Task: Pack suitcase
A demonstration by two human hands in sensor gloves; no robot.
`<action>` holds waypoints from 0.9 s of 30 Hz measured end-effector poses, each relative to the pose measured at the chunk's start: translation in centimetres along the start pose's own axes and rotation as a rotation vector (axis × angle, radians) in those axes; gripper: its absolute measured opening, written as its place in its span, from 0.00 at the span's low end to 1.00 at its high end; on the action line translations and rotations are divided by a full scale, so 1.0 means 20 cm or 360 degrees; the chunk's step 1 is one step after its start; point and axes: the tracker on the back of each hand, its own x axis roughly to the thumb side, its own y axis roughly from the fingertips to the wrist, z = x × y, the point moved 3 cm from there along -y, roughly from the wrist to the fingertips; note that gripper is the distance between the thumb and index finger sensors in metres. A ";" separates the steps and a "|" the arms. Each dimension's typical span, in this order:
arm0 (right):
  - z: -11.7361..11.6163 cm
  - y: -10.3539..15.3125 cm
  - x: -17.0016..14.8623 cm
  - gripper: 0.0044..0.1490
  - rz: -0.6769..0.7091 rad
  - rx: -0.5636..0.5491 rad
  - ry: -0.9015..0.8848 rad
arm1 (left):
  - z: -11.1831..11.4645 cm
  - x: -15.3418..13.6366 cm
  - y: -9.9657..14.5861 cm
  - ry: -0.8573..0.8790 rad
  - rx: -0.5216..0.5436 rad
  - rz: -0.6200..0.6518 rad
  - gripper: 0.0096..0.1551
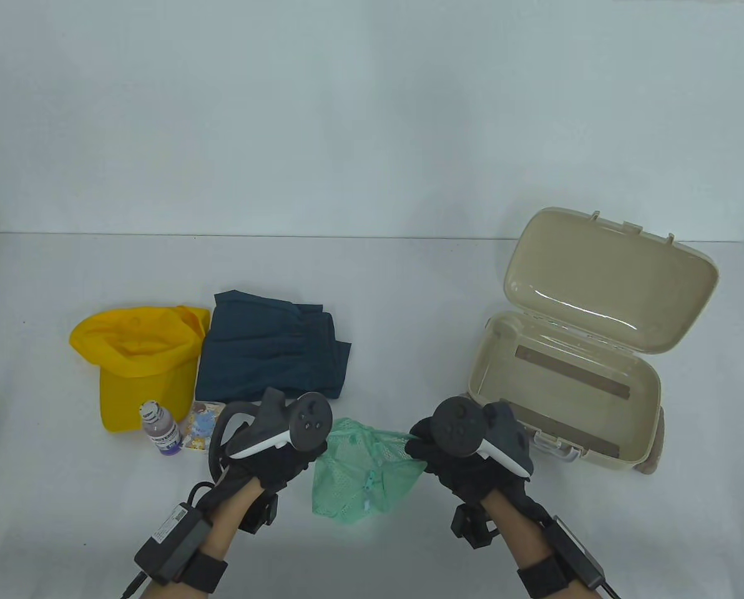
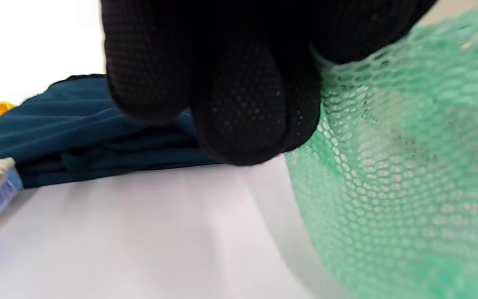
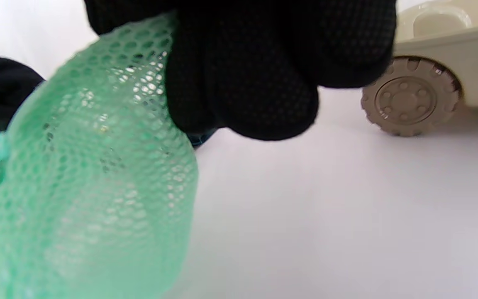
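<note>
A green mesh bag (image 1: 362, 471) hangs between my two hands near the table's front. My left hand (image 1: 288, 462) grips its left top edge, with curled gloved fingers (image 2: 239, 112) against the mesh bag (image 2: 409, 166). My right hand (image 1: 437, 458) pinches the right top corner; its fingers (image 3: 264, 79) close on the mesh bag (image 3: 98, 174). The beige suitcase (image 1: 643, 380) lies open on the right, its lid (image 1: 615, 281) tilted back and its tray empty. One suitcase wheel (image 3: 409, 97) shows in the right wrist view.
On the left lie a yellow cap (image 1: 138, 355), folded dark blue clothing (image 1: 272, 355), a small bottle with purple liquid (image 1: 161, 429) and a printed packet (image 1: 202, 426). The clothing (image 2: 77, 133) lies just behind my left hand.
</note>
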 end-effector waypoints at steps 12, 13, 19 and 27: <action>0.02 0.05 0.04 0.30 -0.0012 -0.0142 -0.0049 | -0.42 -0.23 0.26 0.0125 0.0460 -0.0228 0.36; 0.03 0.05 0.04 0.30 -0.0017 -0.0154 -0.0051 | -0.46 -0.28 0.29 0.0090 0.0493 -0.0307 0.37; 0.05 0.06 0.00 0.30 -0.0044 -0.0178 -0.0091 | -0.50 -0.61 0.45 -0.0274 0.0481 -0.0842 0.41; 0.07 0.06 -0.02 0.30 -0.0074 -0.0202 -0.0120 | -0.22 -0.88 0.42 -0.0290 0.0134 -0.1131 0.45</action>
